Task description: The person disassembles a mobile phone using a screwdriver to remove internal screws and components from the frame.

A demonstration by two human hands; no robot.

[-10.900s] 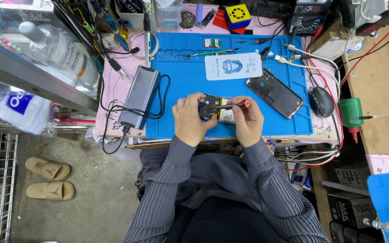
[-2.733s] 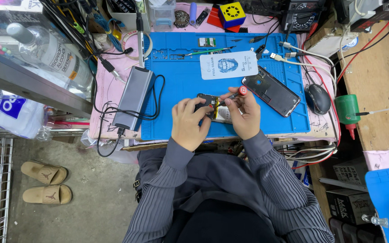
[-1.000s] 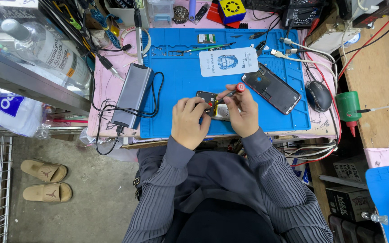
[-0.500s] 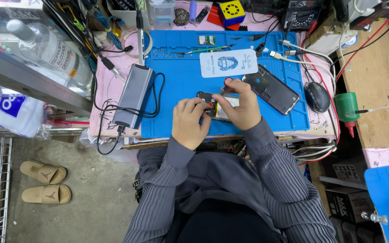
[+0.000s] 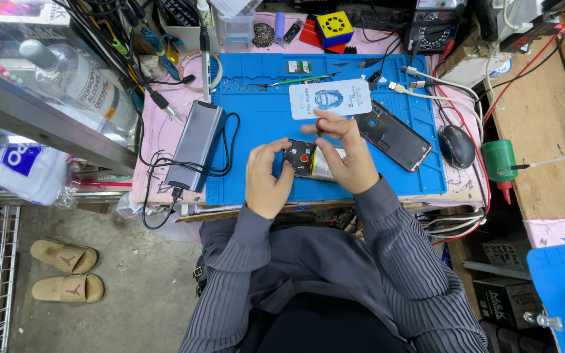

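Small dark rectangular circuit module with a red dot [image 5: 301,157], lying over the near edge of the blue silicone work mat [image 5: 256,131]; left hand [image 5: 264,175] is pinching its left end, long axis running left to right; right hand [image 5: 346,155] is covering its right side, fingers closed on a thin red-tipped tool [image 5: 320,123] pointing away; both hands touching it equally.

1. The work mat [image 5: 263,117] is bright blue; the cloth [image 5: 158,147] under it at 9 o'clock is pale pink.
2. The opened phone [image 5: 301,159] is black with a red dot.
3. The sleeves [image 5: 243,261] are grey with fine ribbing.
4. The card [image 5: 330,99] at 12 o'clock is white with blue print.
5. The cube [image 5: 334,26] is yellow.
6. The sandals [image 5: 67,271] at 8 o'clock are tan.
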